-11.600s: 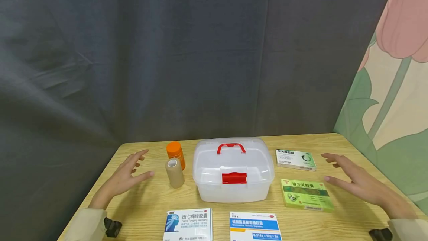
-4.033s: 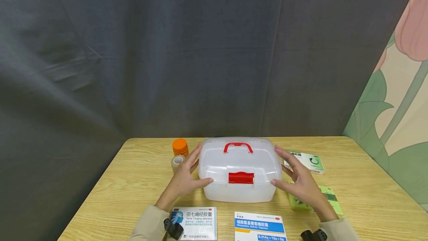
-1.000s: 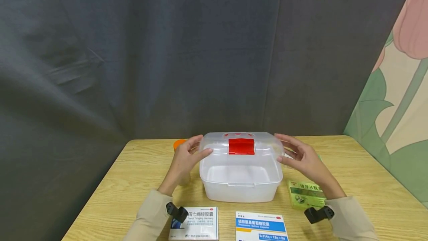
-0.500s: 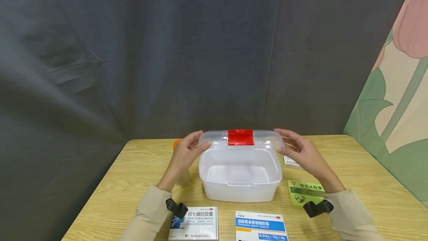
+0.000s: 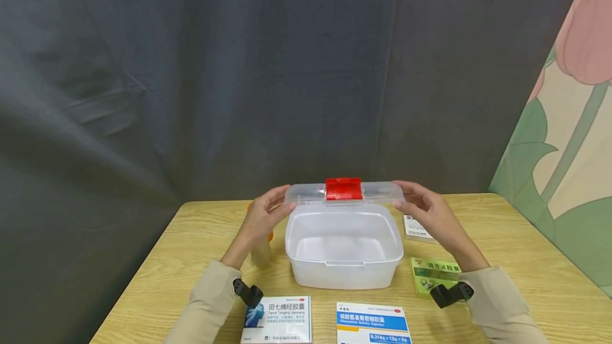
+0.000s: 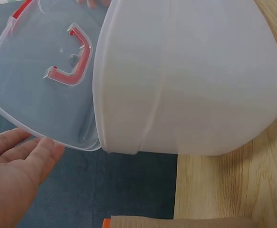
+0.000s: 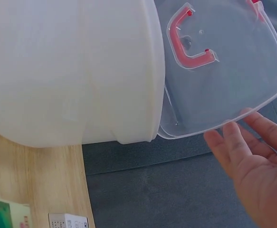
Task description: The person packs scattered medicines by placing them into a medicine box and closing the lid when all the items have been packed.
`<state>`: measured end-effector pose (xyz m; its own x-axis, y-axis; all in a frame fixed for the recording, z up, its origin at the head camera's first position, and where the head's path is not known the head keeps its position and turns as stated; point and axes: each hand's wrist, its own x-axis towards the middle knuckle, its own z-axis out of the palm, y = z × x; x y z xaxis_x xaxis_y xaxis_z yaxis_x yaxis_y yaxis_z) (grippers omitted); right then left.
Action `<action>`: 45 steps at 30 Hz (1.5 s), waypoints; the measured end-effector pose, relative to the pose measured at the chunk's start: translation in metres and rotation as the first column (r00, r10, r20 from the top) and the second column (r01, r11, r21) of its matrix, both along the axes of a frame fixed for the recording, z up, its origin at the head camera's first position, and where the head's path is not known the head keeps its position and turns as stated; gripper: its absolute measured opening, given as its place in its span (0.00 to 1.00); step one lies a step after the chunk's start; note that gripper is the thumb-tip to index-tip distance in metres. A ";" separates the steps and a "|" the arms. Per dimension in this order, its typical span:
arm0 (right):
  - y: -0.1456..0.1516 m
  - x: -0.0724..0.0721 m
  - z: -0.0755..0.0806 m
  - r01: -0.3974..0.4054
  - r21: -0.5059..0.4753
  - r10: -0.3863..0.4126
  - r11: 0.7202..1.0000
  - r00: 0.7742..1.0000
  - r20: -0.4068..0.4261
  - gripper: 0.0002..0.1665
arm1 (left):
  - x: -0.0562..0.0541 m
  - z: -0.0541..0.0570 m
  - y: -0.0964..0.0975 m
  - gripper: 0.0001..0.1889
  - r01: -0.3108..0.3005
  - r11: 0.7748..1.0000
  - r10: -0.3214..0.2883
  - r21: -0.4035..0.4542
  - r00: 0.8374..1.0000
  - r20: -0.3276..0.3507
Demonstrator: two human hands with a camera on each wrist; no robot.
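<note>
A frosted plastic storage box (image 5: pixel 344 276) stands mid-table, its inside bare. Its clear lid (image 5: pixel 306 193) is swung up and back on the rear side, with the red latch (image 5: pixel 343 189) at its raised edge. My left hand (image 5: pixel 260 216) holds the lid's left side, thumb in front and fingers behind. On the opposite side my right hand (image 5: pixel 432 219) grips it likewise. Both wrist views show fingertips against the lid's rim. The red carrying handle (image 6: pixel 83 59) shows through the lid in the left wrist view.
Left of the box stand a tan roll (image 5: pixel 261 254) and an orange bottle (image 5: pixel 270 237), mostly hidden by my left hand. To the right lie a green medicine box (image 5: pixel 432 275) and a white one (image 5: pixel 415 229). Two more medicine boxes (image 5: pixel 287 318) lie in front.
Both hands came in from the sides to the closed box, then raised its lid. Over the last second the lid tilted further back, uncovering the box's inside.
</note>
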<state>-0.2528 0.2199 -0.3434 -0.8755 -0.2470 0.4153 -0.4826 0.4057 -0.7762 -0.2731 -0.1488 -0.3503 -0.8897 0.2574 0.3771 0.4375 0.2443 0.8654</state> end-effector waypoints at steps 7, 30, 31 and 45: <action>-0.001 -0.001 0.003 0.002 -0.019 -0.002 1.000 1.000 0.016 0.28 | -0.003 0.003 -0.001 0.26 0.002 0.999 -0.003 -0.033 0.999 -0.032; -0.008 -0.014 0.018 0.057 -0.047 -0.051 0.997 0.993 0.102 0.31 | -0.008 0.023 0.005 0.23 -0.193 0.978 0.191 -0.076 0.981 -0.040; -0.008 -0.015 0.018 0.058 -0.046 -0.053 0.997 0.993 0.101 0.31 | -0.008 0.024 0.005 0.24 -0.202 0.976 0.199 -0.082 0.979 -0.034; -0.009 -0.023 0.020 0.018 -0.148 -0.002 0.989 0.994 0.113 0.30 | -0.015 0.033 0.004 0.28 -0.223 0.968 0.229 -0.113 0.972 0.045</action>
